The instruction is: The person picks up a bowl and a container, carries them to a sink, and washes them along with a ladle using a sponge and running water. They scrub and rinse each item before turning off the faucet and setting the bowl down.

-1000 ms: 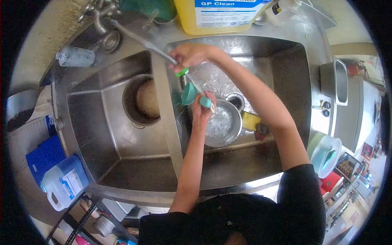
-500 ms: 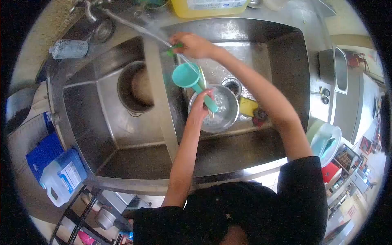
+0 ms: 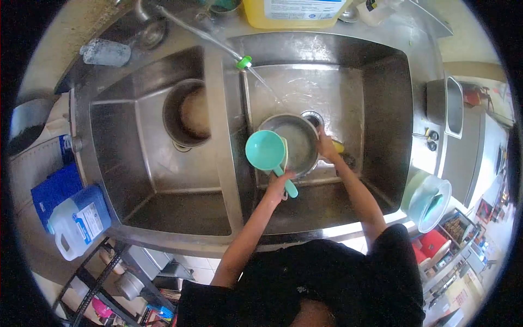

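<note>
A turquoise plastic dipper (image 3: pixel 265 148) is in my left hand (image 3: pixel 277 188), which is closed around its handle. A pale, thin-edged item (image 3: pixel 285 155) shows just behind the dipper, partly hidden, and I cannot make out its kind. Below them a round metal bowl (image 3: pixel 300 143) with cloudy water sits in the right basin. My right hand (image 3: pixel 326 147) grips the bowl's right rim. From the green-tipped faucet hose (image 3: pixel 244 62) a stream of water runs down into the basin, above the bowl. A yellow sponge (image 3: pixel 338 147) lies partly hidden behind my right hand.
A dark metal pot (image 3: pixel 188 113) stands in the left basin, beyond the steel divider (image 3: pixel 219 120). A yellow jug (image 3: pixel 297 19) is at the back edge. To the left are a blue-liquid jug (image 3: pixel 81 222) and a bottle (image 3: pixel 106 53); a steel pan (image 3: pixel 453 106) is at right.
My right hand has left the hose's green tip and come down to the bowl's rim. My left hand has drawn the dipper nearer to me, out of the water stream.
</note>
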{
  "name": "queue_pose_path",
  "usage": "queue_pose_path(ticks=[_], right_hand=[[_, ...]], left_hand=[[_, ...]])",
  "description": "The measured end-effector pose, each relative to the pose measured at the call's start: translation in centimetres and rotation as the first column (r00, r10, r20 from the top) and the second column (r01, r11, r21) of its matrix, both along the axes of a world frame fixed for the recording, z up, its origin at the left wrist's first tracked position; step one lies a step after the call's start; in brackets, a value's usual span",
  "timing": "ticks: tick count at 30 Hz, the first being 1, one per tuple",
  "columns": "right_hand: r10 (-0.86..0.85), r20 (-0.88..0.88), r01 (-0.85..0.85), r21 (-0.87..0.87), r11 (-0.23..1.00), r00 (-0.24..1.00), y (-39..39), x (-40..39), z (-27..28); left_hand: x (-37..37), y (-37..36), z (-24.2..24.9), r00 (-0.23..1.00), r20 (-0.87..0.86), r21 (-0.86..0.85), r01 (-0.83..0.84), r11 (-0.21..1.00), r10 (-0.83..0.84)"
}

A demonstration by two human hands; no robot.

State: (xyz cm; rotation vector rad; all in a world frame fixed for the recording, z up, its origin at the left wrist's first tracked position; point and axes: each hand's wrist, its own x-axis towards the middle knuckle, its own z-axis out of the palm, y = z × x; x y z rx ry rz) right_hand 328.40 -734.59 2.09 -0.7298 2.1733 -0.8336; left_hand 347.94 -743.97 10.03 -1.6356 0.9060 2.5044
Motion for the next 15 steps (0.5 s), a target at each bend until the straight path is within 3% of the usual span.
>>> queue_pose_path(ticks=[2,4,5,8,11,14,15], right_hand=[[-0.008,0.022,0.006,0.079,0.997,1.0,-1.1,-1.1,4.5],[-0.093,0.11,0.067,0.219,0.973,0.99,-1.7,-2.1,7.0],[0.106,-0.216,-0.085,0.102,0.991,0.971,-1.5,-2.0,8.7],[0.132,-0.5,-0.072,0.138,0.988,0.856,-2.0,-1.6,12.2],[0.204,-0.551,-0.079,0.242,0.967,0.809,-3.5,-2.2,16.5],[0.396,-0.574,-0.165,0.413,0.896,0.716,-5.0,-2.0,18.0],[0.456,-0.675,-0.243,0.391,0.888,0.581,-5.1,-2.0,18.1]], left_hand=[[0.1,0.3,0.7,0.996,-0.012,-0.153,0.087,0.984,-0.09],[0.0,0.4,2.0,0.995,0.06,-0.144,0.088,0.986,-0.08],[0.0,0.2,2.3,0.994,0.074,-0.14,0.093,0.986,-0.083],[-0.5,-0.1,2.3,0.998,0.017,-0.16,0.069,0.985,-0.067],[-1.8,-0.9,3.3,0.998,-0.046,-0.137,0.025,0.99,-0.031],[-4.1,-2.0,3.3,0.982,-0.164,-0.047,-0.098,0.994,0.089],[-5.0,-2.4,3.1,0.967,-0.211,-0.007,-0.149,0.989,0.144]])
